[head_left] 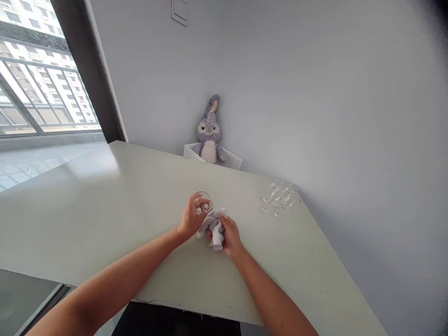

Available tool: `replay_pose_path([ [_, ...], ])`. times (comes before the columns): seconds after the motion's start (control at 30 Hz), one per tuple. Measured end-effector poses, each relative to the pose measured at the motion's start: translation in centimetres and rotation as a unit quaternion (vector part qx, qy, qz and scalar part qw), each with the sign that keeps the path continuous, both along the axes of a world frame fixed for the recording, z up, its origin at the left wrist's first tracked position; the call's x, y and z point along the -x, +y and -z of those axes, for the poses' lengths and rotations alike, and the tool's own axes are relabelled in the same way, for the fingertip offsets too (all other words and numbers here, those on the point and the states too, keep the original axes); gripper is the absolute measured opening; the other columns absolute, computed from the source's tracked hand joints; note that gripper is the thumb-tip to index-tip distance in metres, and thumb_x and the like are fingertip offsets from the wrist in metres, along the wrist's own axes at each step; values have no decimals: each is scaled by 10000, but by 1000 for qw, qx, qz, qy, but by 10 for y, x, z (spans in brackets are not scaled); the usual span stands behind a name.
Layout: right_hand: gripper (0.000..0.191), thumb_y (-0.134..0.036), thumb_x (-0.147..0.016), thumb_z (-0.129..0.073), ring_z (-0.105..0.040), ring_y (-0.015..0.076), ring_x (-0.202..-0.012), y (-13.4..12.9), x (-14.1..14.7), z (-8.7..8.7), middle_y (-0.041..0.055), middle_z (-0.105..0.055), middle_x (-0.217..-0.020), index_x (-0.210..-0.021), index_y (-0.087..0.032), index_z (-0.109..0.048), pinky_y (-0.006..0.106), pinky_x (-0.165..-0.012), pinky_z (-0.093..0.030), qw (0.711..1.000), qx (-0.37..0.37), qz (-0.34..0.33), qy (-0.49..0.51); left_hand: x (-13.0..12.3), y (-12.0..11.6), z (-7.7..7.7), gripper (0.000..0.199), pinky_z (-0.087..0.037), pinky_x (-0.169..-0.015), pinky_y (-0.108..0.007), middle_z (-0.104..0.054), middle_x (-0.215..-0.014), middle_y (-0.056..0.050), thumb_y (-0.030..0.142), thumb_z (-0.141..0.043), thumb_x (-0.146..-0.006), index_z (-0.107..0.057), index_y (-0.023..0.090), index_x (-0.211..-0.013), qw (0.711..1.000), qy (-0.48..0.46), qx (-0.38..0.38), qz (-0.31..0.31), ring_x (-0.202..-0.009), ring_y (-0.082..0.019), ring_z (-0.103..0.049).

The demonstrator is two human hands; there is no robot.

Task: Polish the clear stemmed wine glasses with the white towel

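My left hand [190, 218] is closed around a clear glass [202, 201], held tilted above the pale table with its round rim toward me. In my right hand [231, 237] is a light grey-white cloth [216, 229], bunched up and hanging down from the fingers. The cloth touches or nearly touches the lower side of the glass. Part of my left fingers shows through the glass. Several clear glasses [280, 198] stand close together at the right, away from both hands.
The pale tabletop [150, 182] runs to a corner of grey walls. At the back, a purple plush rabbit [209, 135] sits in a white perforated basket [233, 161]. A window with railings [45, 93] is at the far left. A dark object [175, 319] lies below the table's front edge.
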State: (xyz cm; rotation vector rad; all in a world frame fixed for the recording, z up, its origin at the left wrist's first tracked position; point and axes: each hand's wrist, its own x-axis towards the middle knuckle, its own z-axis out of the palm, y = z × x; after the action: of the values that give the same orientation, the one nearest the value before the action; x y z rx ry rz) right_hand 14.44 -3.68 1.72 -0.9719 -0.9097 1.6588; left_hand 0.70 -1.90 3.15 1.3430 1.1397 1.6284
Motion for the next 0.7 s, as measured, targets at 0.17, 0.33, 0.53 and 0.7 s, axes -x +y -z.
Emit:
replay_pose_path([
  [0.17,135,-350,-771,-561,-477,137,-626,2,-8,6,-14,-546,-683,-848,-242,-584,238,-587,-389,938,-234,81,-243,-2,2,8,378,-388,-726,-261,-628,-833,5,228,-665,-648,-418,240,-934,999,42,17,12,-739,-124,-559],
  [0.33,221,-287,-823,-481,-515,191,-769,-5,-5,4,34,-569,-874,-1030,-264,-556,297,-689,-382,839,-354,-39,-412,-1,0,5,415,-399,-721,-266,-613,-845,0,239,-641,-676,-383,245,-1001,999,42,15,3,-750,-128,-567],
  [0.53,283,-383,-859,-435,-495,208,-913,-18,3,-8,39,-511,-1159,-1102,-304,-557,334,-771,-389,746,-451,-111,-478,12,5,-11,389,-394,-785,-293,-574,-851,-7,179,-665,-642,-428,242,-945,994,2,-64,-89,-785,-141,-541],
  [0.7,268,-255,-877,-406,-468,208,-904,-7,-6,-12,72,-561,-1005,-1090,-239,-568,366,-796,-368,741,-427,68,-514,4,-1,-2,257,-401,-778,-295,-566,-845,-15,188,-631,-683,-471,222,-882,986,91,-117,-74,-758,-135,-526],
])
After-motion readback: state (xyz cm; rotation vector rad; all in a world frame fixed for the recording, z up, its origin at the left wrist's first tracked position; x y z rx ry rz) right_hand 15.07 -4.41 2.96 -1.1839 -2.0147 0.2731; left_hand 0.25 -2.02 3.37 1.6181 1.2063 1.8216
